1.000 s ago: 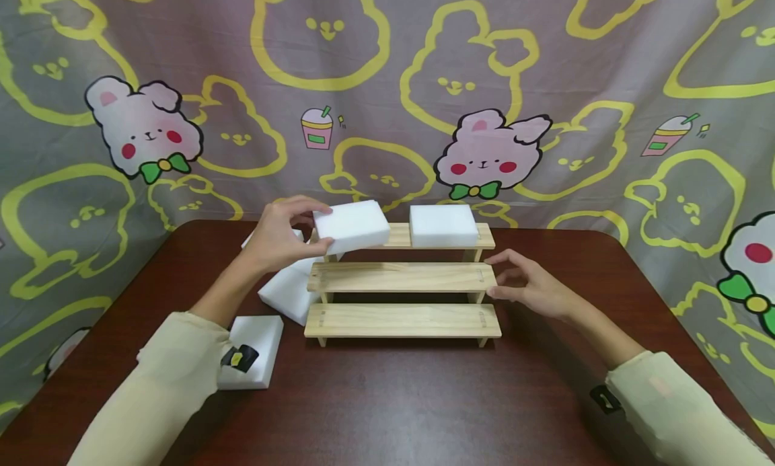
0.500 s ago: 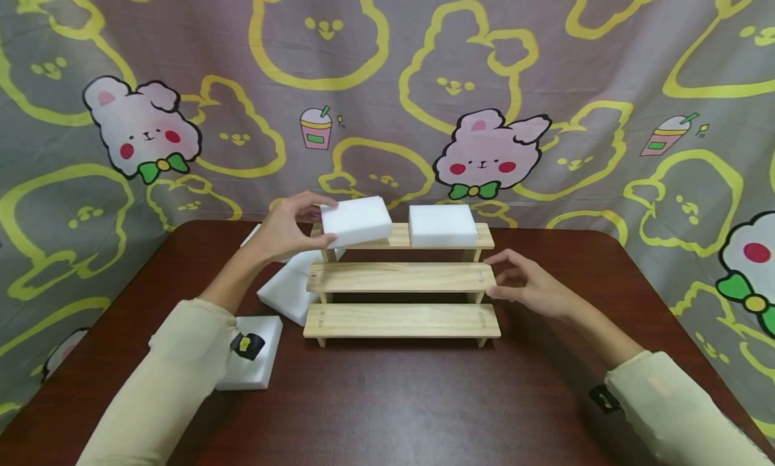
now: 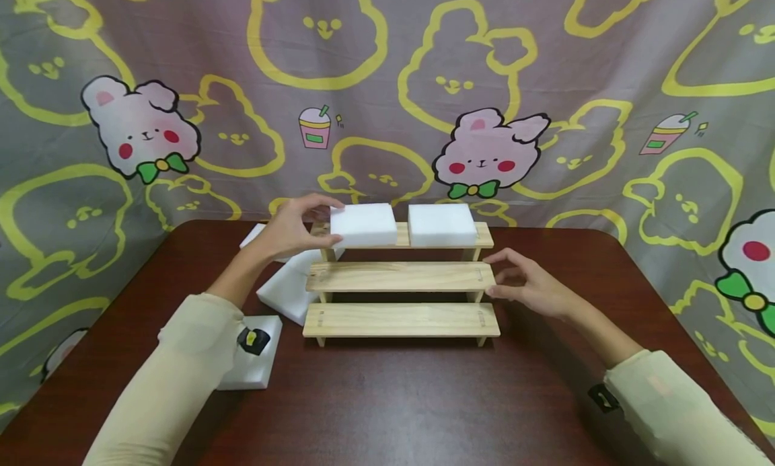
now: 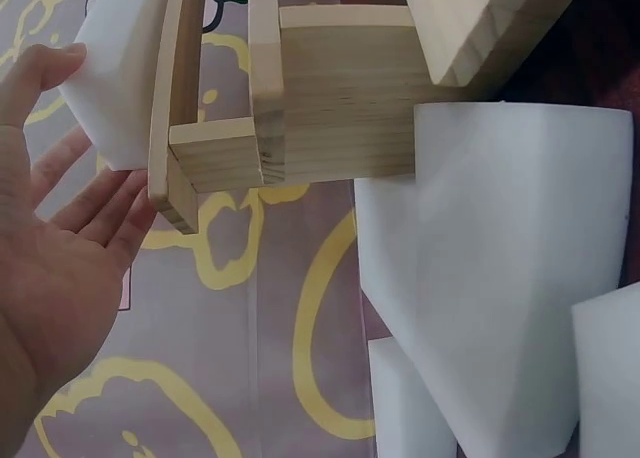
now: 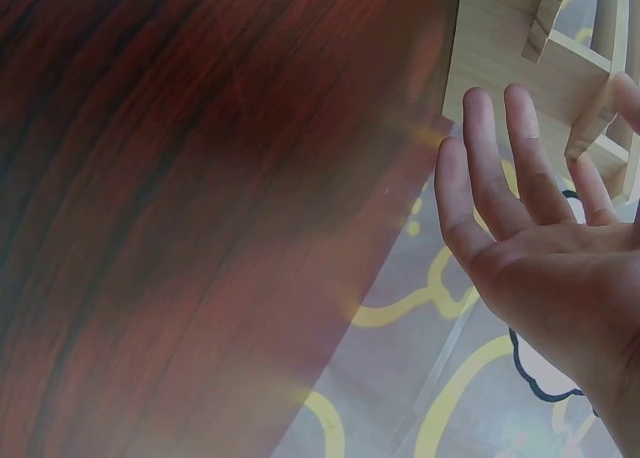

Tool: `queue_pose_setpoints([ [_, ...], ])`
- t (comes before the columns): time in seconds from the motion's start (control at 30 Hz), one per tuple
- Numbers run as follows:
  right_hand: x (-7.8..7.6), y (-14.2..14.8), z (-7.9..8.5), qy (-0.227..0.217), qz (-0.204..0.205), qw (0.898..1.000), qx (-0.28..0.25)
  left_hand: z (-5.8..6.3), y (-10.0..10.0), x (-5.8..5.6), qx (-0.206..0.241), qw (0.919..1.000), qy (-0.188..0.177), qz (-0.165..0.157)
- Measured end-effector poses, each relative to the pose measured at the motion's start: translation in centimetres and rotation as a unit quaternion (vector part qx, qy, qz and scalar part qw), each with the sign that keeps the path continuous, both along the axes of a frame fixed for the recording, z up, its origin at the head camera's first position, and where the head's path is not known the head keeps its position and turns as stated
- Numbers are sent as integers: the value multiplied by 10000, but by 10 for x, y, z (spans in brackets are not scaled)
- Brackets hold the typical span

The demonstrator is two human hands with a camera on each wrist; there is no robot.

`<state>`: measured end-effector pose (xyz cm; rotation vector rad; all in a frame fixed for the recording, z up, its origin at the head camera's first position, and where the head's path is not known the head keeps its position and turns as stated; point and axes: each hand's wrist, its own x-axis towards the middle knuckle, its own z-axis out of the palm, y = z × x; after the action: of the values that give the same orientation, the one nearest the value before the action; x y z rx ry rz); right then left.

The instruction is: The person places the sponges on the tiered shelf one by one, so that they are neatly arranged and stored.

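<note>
Currently gripped block (image 3: 363, 225): white, foam-like; over the left part of the stand (image 3: 399, 278), at its top tier; lies just right of the left hand (image 3: 292, 227); long axis side to side, along the tier.
Left hand: the nearer of the two; clamped on this block's left end, thumb in front, fingers behind.
Neighbouring block (image 3: 442, 225): white; right part of the stand's top tier; a narrow gap between the pair.
Stand: pale wood, three tiers rising toward the rear.
Right hand (image 3: 535, 288): right of the stand; thumb and forefinger pinching the middle tier's end, other fingers apart.
Askew block (image 3: 290, 288): white; just left of the stand; contact unclear.
Flat block (image 3: 257, 368): white; left of the stand, toward its front; partly under the sleeve (image 3: 181, 372).
Bench (image 3: 393, 399): dark red-brown; beneath the stand.
Backdrop cloth (image 3: 363, 109): greyish, cartoon-printed; behind the stand.
</note>
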<state>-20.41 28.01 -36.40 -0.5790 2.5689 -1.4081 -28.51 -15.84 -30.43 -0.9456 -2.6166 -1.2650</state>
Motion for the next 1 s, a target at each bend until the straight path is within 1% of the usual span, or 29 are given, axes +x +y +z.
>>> queue_pose_setpoints([
  [0.17, 0, 1, -1, -20, 5, 10000, -20, -4, 2, -2, 30, 9999, 109, -63],
  [0.5, -1, 1, -2, -11, 21, 10000, -51, -8, 2, -6, 75, 9992, 216, -324],
  [1.0, -2, 0, -2, -6, -10, 10000, -1, -6, 2, -7, -104, 9993, -1, -373],
])
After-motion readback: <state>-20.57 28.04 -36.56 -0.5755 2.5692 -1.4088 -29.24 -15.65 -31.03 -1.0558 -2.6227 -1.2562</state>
